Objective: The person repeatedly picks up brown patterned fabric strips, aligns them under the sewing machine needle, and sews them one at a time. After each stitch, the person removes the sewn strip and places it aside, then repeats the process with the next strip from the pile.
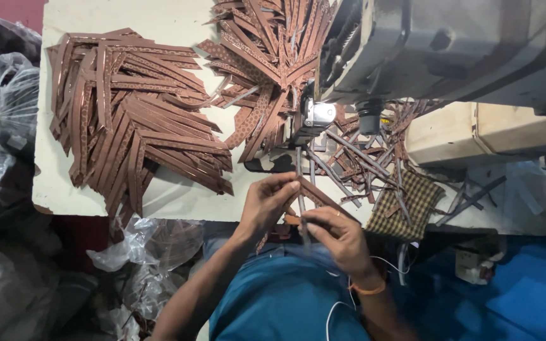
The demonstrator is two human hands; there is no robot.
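Note:
My left hand (268, 203) and my right hand (336, 235) meet at the near edge of the cream work table (178, 196), in front of the sewing machine (437, 50). Both hands pinch a narrow brown strip (321, 196) together with a thin grey strip (301, 201) that runs up toward the machine's needle area (314, 117). The fingers of both hands are closed on these strips. An orange band sits on my right wrist.
A large fan-shaped pile of brown strips (131, 120) lies at the left of the table, another pile (266, 44) at the top. Loose grey strips (355, 158) and a checked cloth (409, 205) lie to the right. Plastic bags (1, 158) stand at the left.

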